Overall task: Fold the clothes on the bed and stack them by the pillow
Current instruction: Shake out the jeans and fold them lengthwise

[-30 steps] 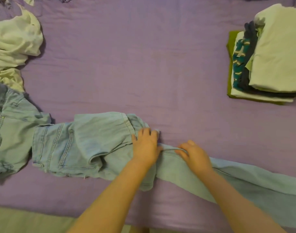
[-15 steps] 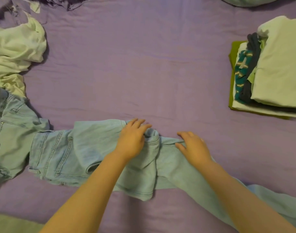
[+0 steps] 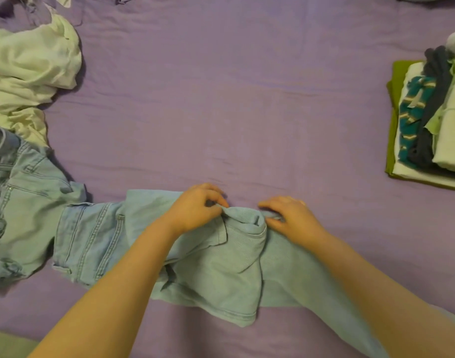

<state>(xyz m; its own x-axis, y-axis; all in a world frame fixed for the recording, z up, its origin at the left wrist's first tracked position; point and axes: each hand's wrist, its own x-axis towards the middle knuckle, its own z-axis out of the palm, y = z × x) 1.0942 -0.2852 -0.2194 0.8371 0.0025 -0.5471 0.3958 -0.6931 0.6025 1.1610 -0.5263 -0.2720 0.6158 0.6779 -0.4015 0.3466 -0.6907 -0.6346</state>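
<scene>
You look down on a bed (image 3: 247, 99) under a lightly creased purple sheet, evenly lit; a green strip (image 3: 7, 344) shows at lower left.

Jeans (image 3: 200, 257) near edge of bed (image 3: 234, 104), crumpled clothes (image 3: 30, 68) far left, folded stack (image 3: 433, 120) right

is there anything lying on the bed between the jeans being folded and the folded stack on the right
Nothing visible. Both the left hand and right hand already pinch the light blue denim jeans, and only bare purple bedsheet lies between them and the stack of folded clothes. The crumpled white garments sit on the opposite side.
</scene>
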